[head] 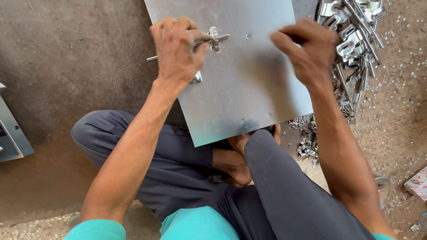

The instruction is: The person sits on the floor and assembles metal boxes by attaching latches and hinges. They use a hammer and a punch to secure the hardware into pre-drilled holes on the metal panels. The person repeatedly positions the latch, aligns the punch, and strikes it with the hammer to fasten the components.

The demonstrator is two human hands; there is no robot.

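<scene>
Hands (pixel 178 46) (pixel 309 49) on metal sheet (pixel 249 89) beside heaped brackets (pixel 356 40)

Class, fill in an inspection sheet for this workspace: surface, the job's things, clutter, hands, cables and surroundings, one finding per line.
Surface: bare concrete floor, dusty, person seated cross-legged on it.
Job's things: flat metal sheet resting over the legs; slim metal rod with a small fitting lying across its upper part.
Clutter: pile of metal brackets at the right; small loose metal fasteners scattered beside it.
Hands: left hand grips the rod; right hand on the sheet's right edge, blurred.
Cables: nothing seen.
Surroundings: grey metal panel at the left edge; printed carton at the right.
</scene>
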